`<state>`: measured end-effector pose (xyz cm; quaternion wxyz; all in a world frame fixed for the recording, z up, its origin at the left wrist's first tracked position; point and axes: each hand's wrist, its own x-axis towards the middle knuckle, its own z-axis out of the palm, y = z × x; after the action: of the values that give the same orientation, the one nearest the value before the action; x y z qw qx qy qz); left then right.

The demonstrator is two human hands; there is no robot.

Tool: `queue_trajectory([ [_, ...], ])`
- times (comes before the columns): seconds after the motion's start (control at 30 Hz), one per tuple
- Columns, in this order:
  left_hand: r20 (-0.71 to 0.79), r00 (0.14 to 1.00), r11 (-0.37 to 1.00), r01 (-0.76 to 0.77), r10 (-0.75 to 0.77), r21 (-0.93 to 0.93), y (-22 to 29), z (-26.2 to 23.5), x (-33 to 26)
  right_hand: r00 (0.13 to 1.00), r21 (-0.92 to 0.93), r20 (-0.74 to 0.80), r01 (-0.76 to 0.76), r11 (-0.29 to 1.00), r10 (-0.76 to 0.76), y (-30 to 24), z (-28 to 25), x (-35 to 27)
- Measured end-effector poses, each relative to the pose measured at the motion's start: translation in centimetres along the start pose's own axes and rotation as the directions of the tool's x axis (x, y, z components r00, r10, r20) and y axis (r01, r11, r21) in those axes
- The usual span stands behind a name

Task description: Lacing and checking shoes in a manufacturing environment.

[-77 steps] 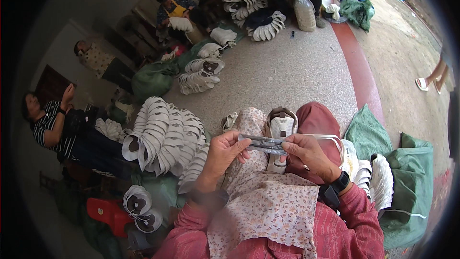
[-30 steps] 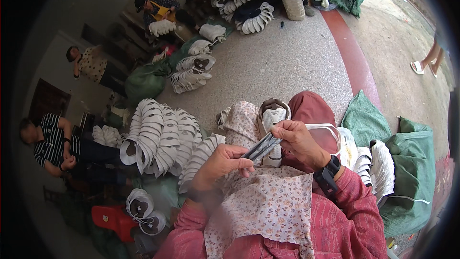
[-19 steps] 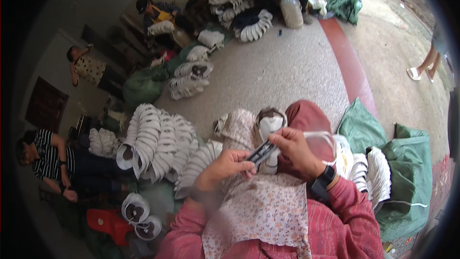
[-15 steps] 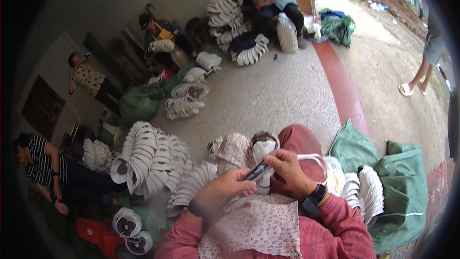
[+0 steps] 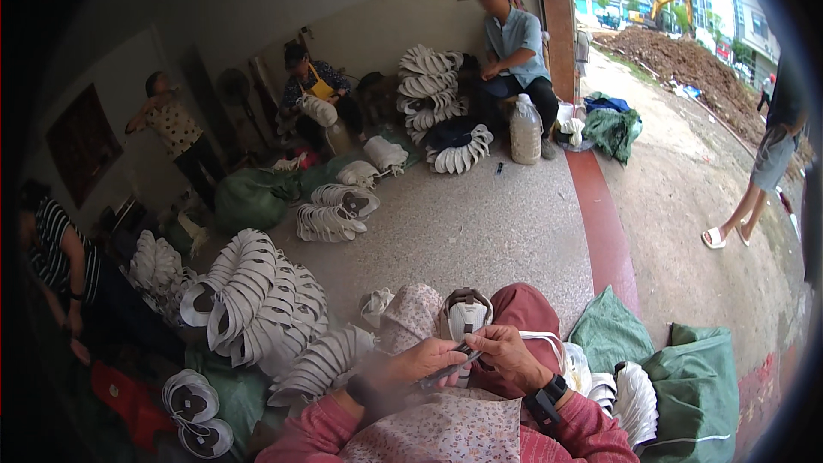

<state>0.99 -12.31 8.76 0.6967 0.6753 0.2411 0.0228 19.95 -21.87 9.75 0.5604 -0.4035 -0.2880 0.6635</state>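
Above my lap, my left hand (image 5: 426, 360) and my right hand (image 5: 512, 357) are closed, pinching one slim dark object (image 5: 446, 370) between them. It is narrow, with a paler edge, and too partly covered to name. My right fingertips are at its upper end, beside my left fingers. Just beyond, between my knees, a white shoe upper (image 5: 468, 315) with a brown opening stands upright, its lower part hidden by the hands. A flowered cloth (image 5: 437, 429) covers my lap.
Stacks of white shoe uppers (image 5: 257, 291) stand on my left, with a red stool (image 5: 129, 399) nearby. Green sacks (image 5: 694, 390) and more uppers (image 5: 634, 403) lie on my right. Several people sit or stand around; a large plastic bottle (image 5: 525, 130) stands across the floor.
The view has tilted up, showing more of the doorway and street. My hands have come closer together on the dark object, which now lies lower and flatter, leaving the shoe upper more exposed.
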Motion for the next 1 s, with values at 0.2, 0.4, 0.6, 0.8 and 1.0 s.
queue_trajectory([
  [0.2,-0.026,0.983,0.975,-0.176,0.181,0.135,-1.9,-0.4,0.2,1.000,-0.127,-0.008,0.023,0.992,-0.024,0.9,0.3,0.0],
  [0.4,-0.129,0.985,0.990,-0.126,0.118,-0.058,-1.5,-1.4,-1.4,0.984,-0.375,0.003,0.164,0.912,-0.176,0.3,-1.3,0.1],
  [0.6,-0.229,0.973,0.972,-0.071,0.018,-0.223,-0.8,-3.9,-2.8,0.975,-0.508,0.074,0.217,0.834,-0.208,0.5,-4.5,-0.3],
  [0.8,-0.326,0.940,0.910,-0.219,0.100,-0.353,-0.6,-4.3,-3.0,0.969,-0.693,0.039,0.202,0.692,-0.244,3.7,-7.2,0.5],
  [1.0,-0.374,0.927,0.880,-0.147,-0.037,-0.451,-1.2,-6.0,-2.7,0.803,-0.846,0.217,0.439,0.303,-0.555,2.9,-9.1,-0.9],
])
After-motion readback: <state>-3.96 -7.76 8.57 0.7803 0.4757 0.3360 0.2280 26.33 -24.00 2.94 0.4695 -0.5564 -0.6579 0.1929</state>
